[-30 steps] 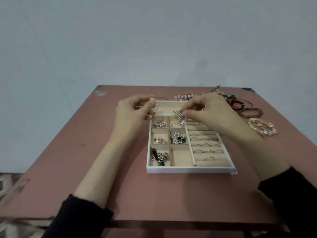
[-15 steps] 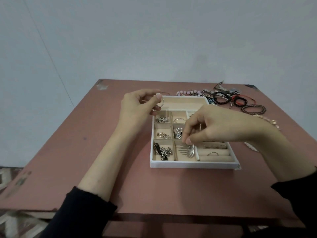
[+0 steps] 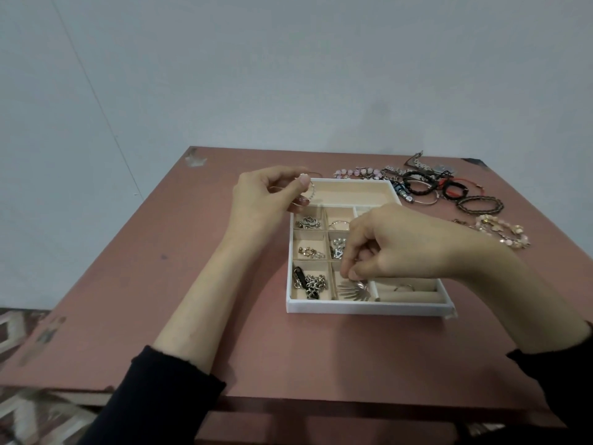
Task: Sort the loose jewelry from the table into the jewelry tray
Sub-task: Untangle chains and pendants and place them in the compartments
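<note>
A white jewelry tray (image 3: 369, 308) with beige compartments sits in the middle of the reddish table (image 3: 192, 284). My right hand (image 3: 394, 245) hovers over its near middle compartment, fingertips pinching the top of a silver fan-shaped piece (image 3: 353, 292) that lies in that compartment. My left hand (image 3: 266, 195) is at the tray's far left corner and pinches a thin beaded bangle (image 3: 311, 191) above the rim. Other small compartments hold silver and gold pieces; a ring (image 3: 404, 287) sits in the ring rolls on the right.
Loose bracelets lie on the table beyond and right of the tray: a pink bead strand (image 3: 356, 172), black and red cords (image 3: 430, 186), a dark braided band (image 3: 479, 204), a pink-gold beaded bracelet (image 3: 500, 231). A wall stands behind the table; patterned floor shows at left.
My right hand carried the silver fan-shaped piece from the tray's far middle to the near middle compartment and lowered it in. My left hand kept holding the bangle at the far left corner.
</note>
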